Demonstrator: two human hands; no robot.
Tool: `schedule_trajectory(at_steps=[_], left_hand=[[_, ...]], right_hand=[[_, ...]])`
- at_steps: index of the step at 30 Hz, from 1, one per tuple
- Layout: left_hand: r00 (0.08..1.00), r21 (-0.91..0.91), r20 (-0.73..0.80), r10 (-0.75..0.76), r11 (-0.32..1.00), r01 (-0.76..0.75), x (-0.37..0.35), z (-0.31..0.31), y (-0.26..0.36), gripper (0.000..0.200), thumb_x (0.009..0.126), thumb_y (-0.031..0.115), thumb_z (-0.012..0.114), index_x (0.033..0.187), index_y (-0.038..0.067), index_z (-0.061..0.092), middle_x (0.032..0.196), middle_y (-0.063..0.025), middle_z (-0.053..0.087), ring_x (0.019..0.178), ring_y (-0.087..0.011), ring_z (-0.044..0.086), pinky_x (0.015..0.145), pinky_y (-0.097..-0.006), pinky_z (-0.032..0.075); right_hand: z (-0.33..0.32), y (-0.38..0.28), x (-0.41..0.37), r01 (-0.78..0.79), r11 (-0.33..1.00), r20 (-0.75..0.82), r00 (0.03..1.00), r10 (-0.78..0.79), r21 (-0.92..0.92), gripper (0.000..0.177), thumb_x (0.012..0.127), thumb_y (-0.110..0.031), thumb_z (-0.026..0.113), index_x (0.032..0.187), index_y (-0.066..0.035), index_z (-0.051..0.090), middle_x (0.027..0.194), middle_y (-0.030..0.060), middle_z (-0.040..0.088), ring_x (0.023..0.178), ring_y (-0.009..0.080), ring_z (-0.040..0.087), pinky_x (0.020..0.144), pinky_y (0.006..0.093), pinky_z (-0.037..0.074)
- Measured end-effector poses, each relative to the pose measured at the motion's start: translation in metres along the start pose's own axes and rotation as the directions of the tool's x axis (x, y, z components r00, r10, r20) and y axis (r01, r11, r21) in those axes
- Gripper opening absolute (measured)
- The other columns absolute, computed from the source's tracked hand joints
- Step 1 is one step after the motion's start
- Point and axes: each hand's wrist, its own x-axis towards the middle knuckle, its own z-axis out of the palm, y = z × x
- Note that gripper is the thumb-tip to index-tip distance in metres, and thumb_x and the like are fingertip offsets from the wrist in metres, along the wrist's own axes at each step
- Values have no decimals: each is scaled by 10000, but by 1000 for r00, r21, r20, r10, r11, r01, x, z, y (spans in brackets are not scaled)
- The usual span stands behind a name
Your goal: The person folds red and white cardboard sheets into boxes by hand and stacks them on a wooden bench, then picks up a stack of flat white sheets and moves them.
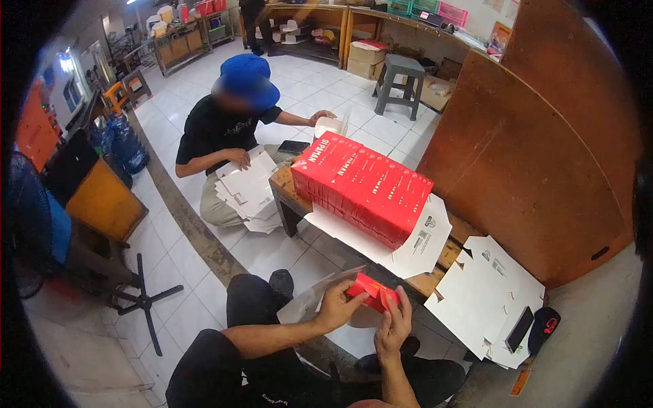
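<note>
A small red cardboard box (371, 288), partly folded, is held over my lap between both hands. My left hand (337, 307) pinches its left end, beside a pale flap (303, 302) that sticks out to the left. On the right end, the thumb and fingers of my right hand (393, 328) press against the red panel. Just beyond them, a tight block of red printed boxes (364, 187) sits on white card sheets on a low wooden bench (449, 255). More flat white box blanks (486, 292) lie to the right.
Across the bench a person in a blue cap (248, 78) sits on the floor, handling white card blanks (252, 187). A phone (520, 329) and dark cap (544, 328) lie at right. Behind stand a grey stool (400, 85) and a brown board (537, 149); water jugs (126, 143) stand left.
</note>
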Motion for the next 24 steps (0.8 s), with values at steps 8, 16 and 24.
schedule_trajectory(at_steps=[8, 16, 24], left_hand=[[966, -66, 116, -230, 969, 238, 10, -9, -7, 199, 895, 70, 626, 1063, -35, 609, 907, -52, 670, 836, -109, 635, 721, -251, 536], [848, -107, 351, -397, 883, 457, -11, 7, -14, 326, 971, 195, 525, 1217, -20, 532, 1090, -79, 605, 972, -138, 584, 790, -296, 527], [866, 179, 423, -267, 961, 209, -19, 3, -33, 334, 984, 211, 483, 1240, -2, 505, 1107, -70, 601, 983, -149, 578, 841, -300, 481]], right_hand=[[2, -2, -6, -15, 997, 118, 993, 5, 78, 267, 918, -155, 558, 1123, -21, 666, 1344, 228, 474, 1165, 339, 529, 980, 407, 426], [12, 6, -14, 24, 992, 172, 985, -2, -126, 413, 923, -177, 541, 1295, 1, 518, 1386, 258, 372, 1163, 394, 461, 966, 429, 390], [12, 29, -17, -217, 976, 288, 937, 198, 36, 469, 909, -170, 560, 1318, 29, 446, 1282, 190, 428, 1155, 300, 483, 941, 381, 428]])
